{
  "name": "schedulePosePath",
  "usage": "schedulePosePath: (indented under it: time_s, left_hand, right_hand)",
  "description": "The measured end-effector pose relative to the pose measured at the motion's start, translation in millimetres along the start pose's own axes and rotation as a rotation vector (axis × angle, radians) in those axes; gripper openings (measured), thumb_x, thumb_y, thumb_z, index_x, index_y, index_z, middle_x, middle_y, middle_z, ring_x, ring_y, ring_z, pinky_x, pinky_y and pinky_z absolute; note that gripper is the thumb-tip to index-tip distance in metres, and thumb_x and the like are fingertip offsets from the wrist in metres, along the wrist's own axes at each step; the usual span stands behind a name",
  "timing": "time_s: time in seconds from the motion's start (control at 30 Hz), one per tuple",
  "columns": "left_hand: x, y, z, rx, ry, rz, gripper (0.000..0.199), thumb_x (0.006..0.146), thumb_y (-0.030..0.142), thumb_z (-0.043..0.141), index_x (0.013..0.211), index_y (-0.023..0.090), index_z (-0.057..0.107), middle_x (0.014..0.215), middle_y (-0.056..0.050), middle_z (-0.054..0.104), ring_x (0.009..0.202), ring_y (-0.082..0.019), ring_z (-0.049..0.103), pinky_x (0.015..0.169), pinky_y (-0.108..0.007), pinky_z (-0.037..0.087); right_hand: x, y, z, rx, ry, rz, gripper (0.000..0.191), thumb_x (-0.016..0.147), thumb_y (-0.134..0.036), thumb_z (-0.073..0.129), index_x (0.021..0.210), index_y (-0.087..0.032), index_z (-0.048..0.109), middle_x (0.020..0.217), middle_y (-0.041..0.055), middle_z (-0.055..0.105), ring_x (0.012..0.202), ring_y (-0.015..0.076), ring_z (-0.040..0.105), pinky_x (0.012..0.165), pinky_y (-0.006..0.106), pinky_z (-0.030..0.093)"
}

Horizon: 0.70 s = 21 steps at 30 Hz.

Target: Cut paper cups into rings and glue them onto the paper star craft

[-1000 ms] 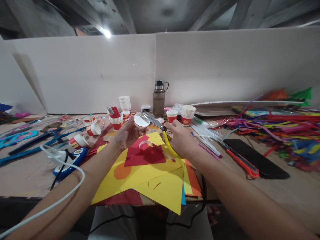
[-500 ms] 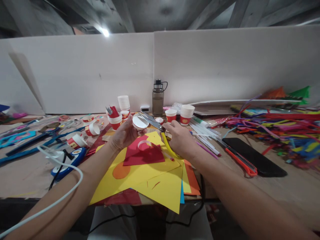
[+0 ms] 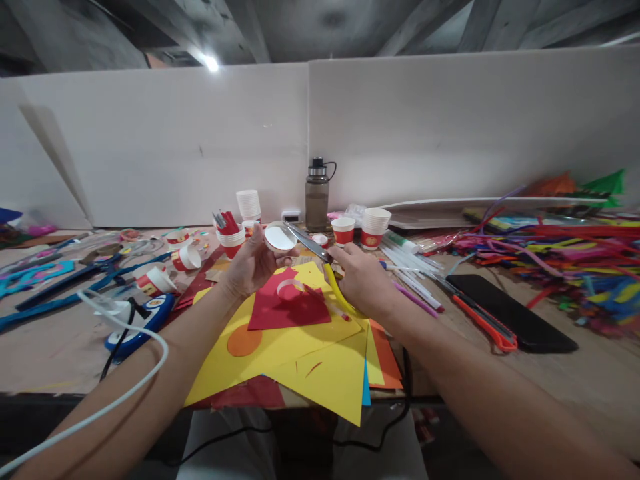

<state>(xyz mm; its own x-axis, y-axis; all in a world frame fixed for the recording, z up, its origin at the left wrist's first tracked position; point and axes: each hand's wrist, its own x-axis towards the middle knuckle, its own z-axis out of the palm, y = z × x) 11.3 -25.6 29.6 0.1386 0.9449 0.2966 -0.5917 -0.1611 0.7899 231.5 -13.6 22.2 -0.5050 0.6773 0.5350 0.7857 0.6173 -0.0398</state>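
Observation:
My left hand [image 3: 247,268] grips a small paper cup [image 3: 280,239], its round white face tilted toward me. In my right hand [image 3: 361,279] is a pair of scissors [image 3: 311,245] with yellow handles. The blades point up and left, with their tips at the cup's right edge; I cannot tell whether they touch it. Below both hands lies a red paper sheet [image 3: 287,312] on yellow paper [image 3: 320,380]. A curled white strip [image 3: 290,287] rests on the red sheet, and an orange paper circle [image 3: 244,341] lies to its left.
A water bottle [image 3: 317,200] stands behind, with stacked paper cups [image 3: 375,230] to its right. At right are a black phone [image 3: 515,313], a red utility knife [image 3: 483,323] and many pipe cleaners [image 3: 575,260]. A white cable [image 3: 155,370] crosses my left forearm; tipped cups [image 3: 155,281] lie leftward.
The scissors' blades look closer together than before. The cup has turned slightly, and both hands stay in nearly the same place. The whole view has shifted a little.

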Motion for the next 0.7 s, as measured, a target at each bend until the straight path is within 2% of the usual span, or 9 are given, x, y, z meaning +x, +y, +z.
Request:
schedulePosePath:
  time_s: [0.13, 0.33, 0.7]
  left_hand:
    - [0.5, -4.9, -0.7, 0.01, 0.044, 0.05, 0.035, 0.09, 0.044, 0.054, 0.105, 0.013, 0.06, 0.084, -0.009, 0.073, 0.077, -0.02, 0.072, 0.06, -0.023, 0.056]
    - [-1.0, -7.2, -0.1, -0.028, 0.041, -0.034, 0.033, 0.093, 0.04, 0.048, 0.099, 0.011, 0.061, 0.081, -0.01, 0.072, 0.071, -0.02, 0.071, 0.057, -0.024, 0.056]
    - [-3.3, -1.0, 6.1, -0.027, 0.057, -0.061, 0.035, 0.092, 0.044, 0.05, 0.099, 0.011, 0.06, 0.078, -0.009, 0.072, 0.064, -0.017, 0.069, 0.051, -0.021, 0.053]
  right_hand:
    - [1.0, -1.5, -1.5, -0.013, 0.0, 0.012, 0.031, 0.09, -0.032, 0.048, 0.115, -0.02, 0.061, 0.097, 0.009, 0.061, 0.076, 0.0195, 0.057, 0.063, 0.029, 0.033]
    - [-0.5, -0.7, 0.6, -0.039, -0.002, 0.033, 0.04, 0.088, -0.033, 0.049, 0.126, -0.022, 0.054, 0.105, 0.0098, 0.057, 0.075, 0.0191, 0.056, 0.061, 0.03, 0.033]
    - [-0.5, -0.6, 0.7, -0.009, 0.014, -0.011, 0.035, 0.089, -0.033, 0.049, 0.12, -0.019, 0.058, 0.104, 0.0111, 0.06, 0.082, 0.0208, 0.058, 0.064, 0.029, 0.037]
